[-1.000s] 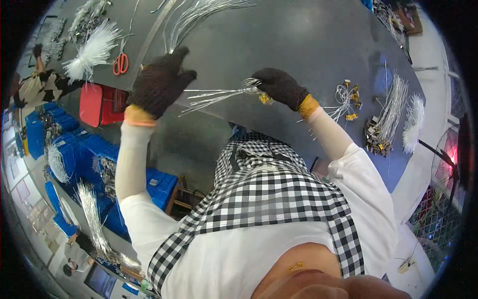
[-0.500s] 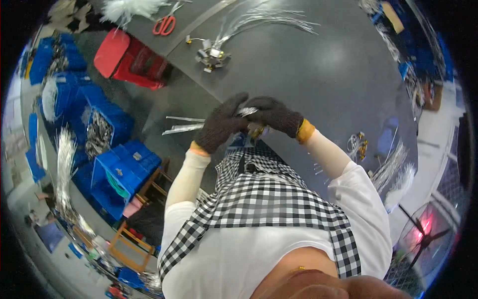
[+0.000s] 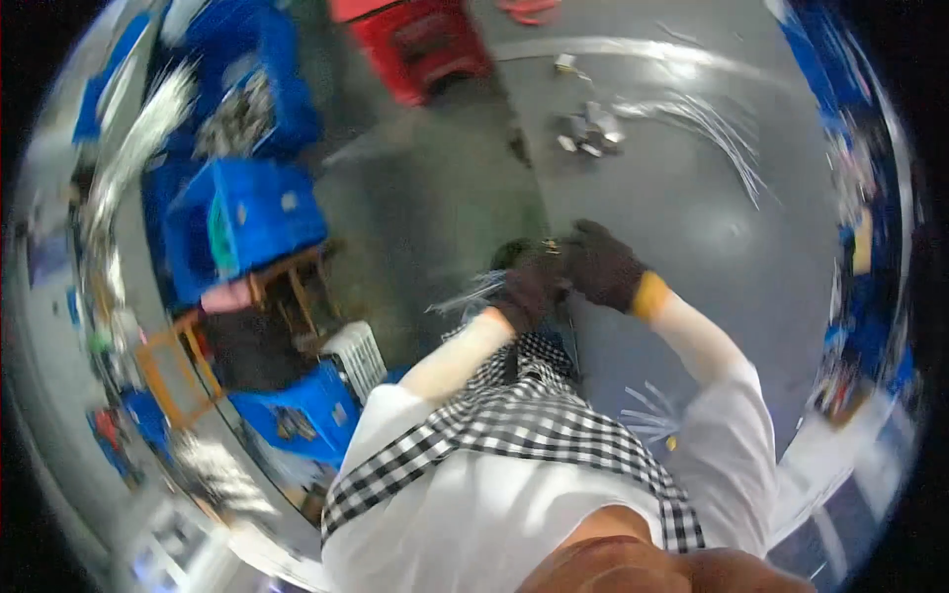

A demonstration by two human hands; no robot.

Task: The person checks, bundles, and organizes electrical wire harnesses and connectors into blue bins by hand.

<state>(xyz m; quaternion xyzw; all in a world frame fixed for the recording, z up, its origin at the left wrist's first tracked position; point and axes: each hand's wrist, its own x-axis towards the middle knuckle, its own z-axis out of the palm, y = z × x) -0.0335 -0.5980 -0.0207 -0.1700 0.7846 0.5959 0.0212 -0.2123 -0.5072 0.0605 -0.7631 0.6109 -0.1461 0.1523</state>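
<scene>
Dark knitted gloves cover both hands, which meet close together over the table's left edge. My left hand (image 3: 529,287) is closed round a bundle of silvery wires (image 3: 470,296), whose loose ends stick out to the left. My right hand (image 3: 605,269) is bent in against it, fingers closed; motion blur and the gloves hide what is in them. A small yellowish piece (image 3: 552,244) shows between the two hands. Farther off on the grey table (image 3: 672,257) lies a cluster of metal connectors (image 3: 591,130) with silvery cables (image 3: 722,138) fanning right.
Loose silvery wires (image 3: 647,413) lie on the table beside my right elbow. Red-handled scissors (image 3: 532,10) are at the far edge of view. A red stool (image 3: 420,49) stands beyond the table's left side. Blue crates (image 3: 247,217) and a wooden chair (image 3: 178,371) are on the left.
The view has swung left, so the table, stool and crates sit farther right in it. Both hands stay together with the wire bundle, and the yellowish piece now shows at their far side.
</scene>
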